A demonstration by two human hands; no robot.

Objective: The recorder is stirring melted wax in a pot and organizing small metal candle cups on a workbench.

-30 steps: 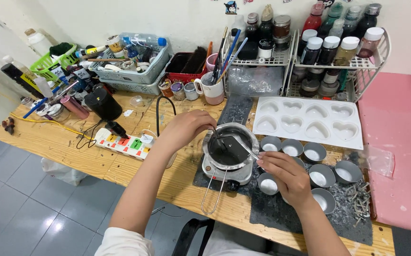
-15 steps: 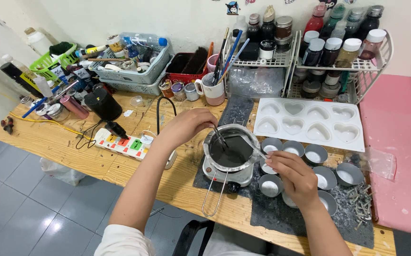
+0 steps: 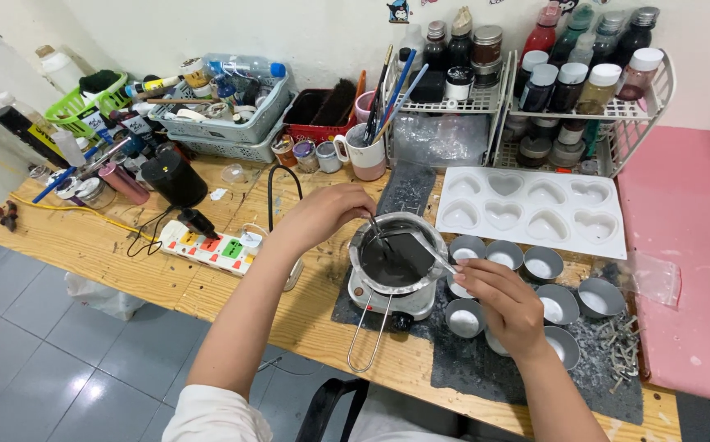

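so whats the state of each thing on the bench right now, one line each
metal pot: on the small hotplate, holding dark liquid
left hand: holding a thin stick dipped in the pot
right hand: over the small tins, holding a thin metal tool
small tins: upright, open, pale fill inside
heart mould: flat on the bench, cavities look empty
power strip: on the table, a plug in it

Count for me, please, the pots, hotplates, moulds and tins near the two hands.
Silver metal melting pot: 1
White electric hotplate: 1
White plastic heart-hollow mould: 1
Small round grey tins, white-filled: 7 clearly visible
Total: 10
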